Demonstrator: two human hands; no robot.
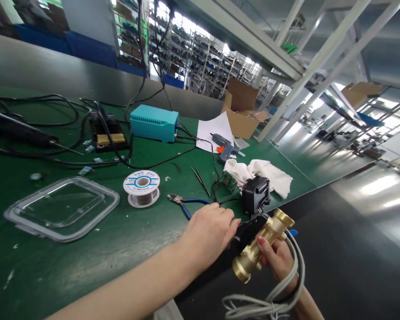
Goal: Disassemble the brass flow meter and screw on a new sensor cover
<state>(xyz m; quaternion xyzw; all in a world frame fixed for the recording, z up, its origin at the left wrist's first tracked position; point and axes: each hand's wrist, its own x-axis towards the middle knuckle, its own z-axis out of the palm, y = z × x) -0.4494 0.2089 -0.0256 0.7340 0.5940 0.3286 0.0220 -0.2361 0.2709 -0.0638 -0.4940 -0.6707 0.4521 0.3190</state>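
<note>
On my feed, the fingers point(260, 241) of my right hand point(277, 261) are curled around a brass valve body point(250, 262), which is held up just past the edge of the green counter point(86, 266), with a bundle of grey cable point(298, 275) looping down beside the wrist. My left hand point(206, 235) sits over the counter edge, its fingers bunched with the tips at a black plastic housing point(250, 231) on the valve, though I can't tell whether they pinch anything. Just beyond lie blue-handled side cutters point(193, 202), a black plastic module point(256, 194) and a crumpled white cloth point(270, 178).
</note>
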